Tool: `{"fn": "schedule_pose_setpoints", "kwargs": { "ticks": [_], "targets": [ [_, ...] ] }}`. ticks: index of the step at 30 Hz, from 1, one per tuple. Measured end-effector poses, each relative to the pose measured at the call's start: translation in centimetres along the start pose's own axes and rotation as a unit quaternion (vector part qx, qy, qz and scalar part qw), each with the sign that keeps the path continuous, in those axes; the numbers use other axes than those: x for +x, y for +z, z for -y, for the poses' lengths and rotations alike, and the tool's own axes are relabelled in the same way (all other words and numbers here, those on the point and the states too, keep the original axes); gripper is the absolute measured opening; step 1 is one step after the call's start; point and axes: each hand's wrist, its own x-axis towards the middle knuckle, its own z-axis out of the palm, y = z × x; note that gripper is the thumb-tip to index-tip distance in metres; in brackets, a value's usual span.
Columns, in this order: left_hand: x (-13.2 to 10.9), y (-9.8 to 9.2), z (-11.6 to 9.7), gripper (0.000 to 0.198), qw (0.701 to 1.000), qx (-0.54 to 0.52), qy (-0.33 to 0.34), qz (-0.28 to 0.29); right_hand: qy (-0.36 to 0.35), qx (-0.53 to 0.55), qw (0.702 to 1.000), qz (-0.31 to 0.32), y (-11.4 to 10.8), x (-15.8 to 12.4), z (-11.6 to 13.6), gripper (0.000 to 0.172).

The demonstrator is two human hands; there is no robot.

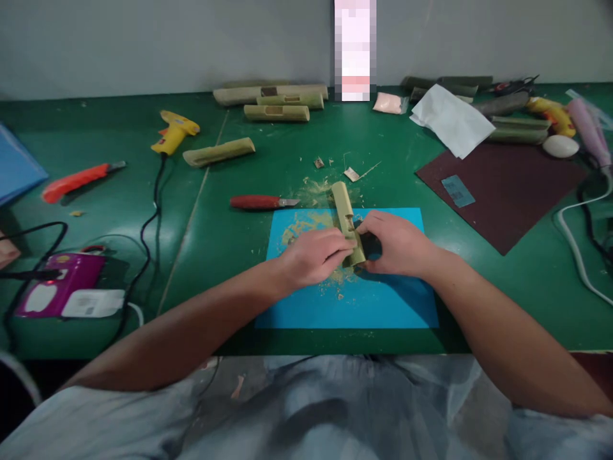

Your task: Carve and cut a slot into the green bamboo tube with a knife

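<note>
A pale green bamboo tube with a notch cut into its side lies slantwise over a blue sheet. On its near part, the closed fingers of my left hand grip the bamboo from the left; whether they also pinch something small is hidden. From the right, my right hand curls around the same tube, thumb and fingers against its edge. Pale shavings are scattered around the bamboo. Just left of its far end, a red-handled carving knife rests with its blade pointing right.
At left are a yellow hot glue gun, an orange cutter, a purple power box and cords. More bamboo tubes line the back. To the right lie brown sandpaper, white paper and a pink tool.
</note>
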Motion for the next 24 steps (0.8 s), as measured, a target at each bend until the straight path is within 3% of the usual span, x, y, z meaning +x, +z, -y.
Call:
{"fn": "schedule_pose_setpoints", "kwargs": {
  "ticks": [4, 9, 20, 24],
  "targets": [
    [0.11, -0.01, 0.08, 0.021, 0.999, 0.029, -0.010, -0.011, 0.003, -0.009, 1.000, -0.004, 0.04, 0.01, 0.02, 0.034],
    [0.16, -0.03, 0.25, 0.026, 0.999, 0.044, 0.023, 0.024, -0.001, -0.005, 1.000, 0.005, -0.10, 0.05, 0.13, 0.035],
    [-0.27, -0.83, 0.07, 0.020, 0.998, 0.028, -0.041, -0.038, 0.005, 0.002, 1.000, 0.016, -0.14, -0.10, 0.60, 0.037],
    [-0.15, -0.56, 0.31, 0.023, 1.000, 0.011, -0.019, 0.003, 0.006, 0.002, 1.000, 0.011, -0.18, -0.02, 0.48, 0.035]
  ]
}}
